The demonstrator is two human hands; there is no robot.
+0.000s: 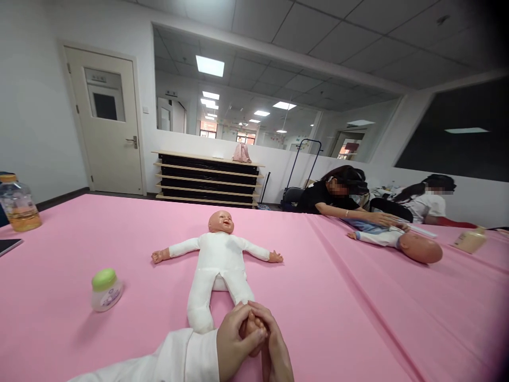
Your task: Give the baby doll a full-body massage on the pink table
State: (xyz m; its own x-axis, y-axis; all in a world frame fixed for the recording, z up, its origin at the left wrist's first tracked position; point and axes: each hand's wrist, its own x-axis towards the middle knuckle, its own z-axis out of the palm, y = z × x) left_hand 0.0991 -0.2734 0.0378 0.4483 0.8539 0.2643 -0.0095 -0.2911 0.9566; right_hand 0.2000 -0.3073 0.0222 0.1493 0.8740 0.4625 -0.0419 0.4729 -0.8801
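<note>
A baby doll in a white suit lies on its back on the pink table, arms spread, head away from me. My left hand, in a white sleeve, and my right hand are wrapped together around one bare doll foot at the near end. The other leg lies flat beside them.
A small jar with a green lid stands left of the doll. A plastic bottle of yellow liquid stands at the far left. At the right, two other people handle a second doll beside a cream bottle.
</note>
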